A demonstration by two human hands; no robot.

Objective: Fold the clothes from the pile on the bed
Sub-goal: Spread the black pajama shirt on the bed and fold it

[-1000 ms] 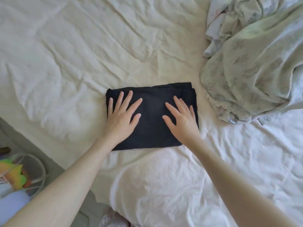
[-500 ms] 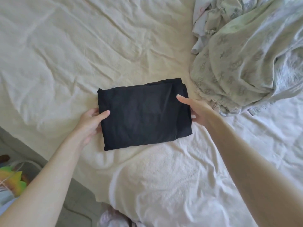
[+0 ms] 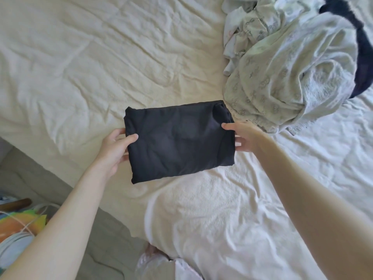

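1. so the folded black garment [image 3: 178, 141] sits on the cream sheet [image 3: 80, 63] about mid-bed; left hand [image 3: 114, 147] pinches its left edge, thumb on top and fingers tucked under; right hand [image 3: 243, 136] grips the right edge the same way, thumb over the top and fingers showing below the fabric
2. looks to me like the fold's done and this is the pick-up-and-park step; I'd keep both hands level and the fingers well under so the layers don't slide apart; the bunched corner top right looks like the bit most likely to flop open, so keep a thumb near it
3. room-wise: the unfolded pile [image 3: 286, 73] is just beside the garment's right corner, so going right means snagging it; loads of bare sheet up and to the left, I'd stack it there
4. bed edge [image 3: 66, 184] runs diagonally lower left, with a basket of stuff [image 3: 18, 233] on the floor below; don't set it too close to that side or it could slide off
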